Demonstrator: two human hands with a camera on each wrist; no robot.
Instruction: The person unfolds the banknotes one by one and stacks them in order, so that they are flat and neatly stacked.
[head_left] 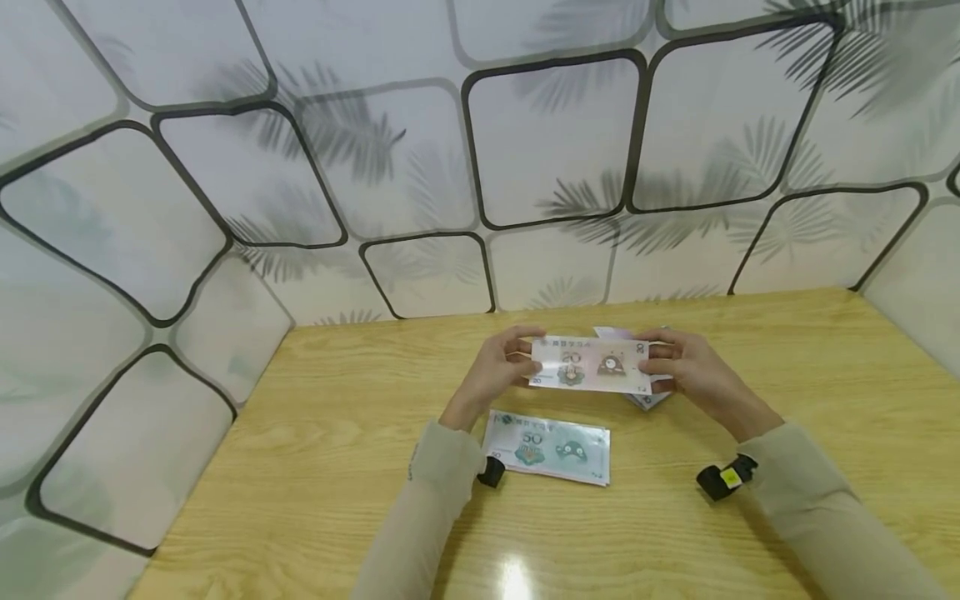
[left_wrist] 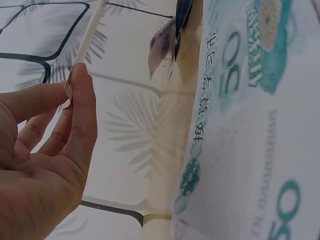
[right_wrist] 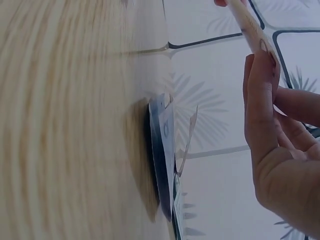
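A pinkish-white play banknote marked 20 [head_left: 590, 365] is held up above the table by both hands. My left hand [head_left: 495, 367] pinches its left end between thumb and fingers, and my right hand [head_left: 693, 371] pinches the right end. In the wrist views the note is nearly edge-on between the fingertips. Below it on the table lies a small stack of greenish 50 notes [head_left: 551, 450], slightly fanned. Behind the held note, near the right hand, is a loose pile of purplish and grey notes [head_left: 647, 402], partly hidden by it.
The light wood table [head_left: 337, 467] reaches back to a pale wall covering [head_left: 555, 142] with dark outlines and leaf prints. A black wrist camera [head_left: 726, 478] sits by the right cuff. Another black camera [head_left: 492, 472] by the left cuff overlaps the edge of the green stack in view.
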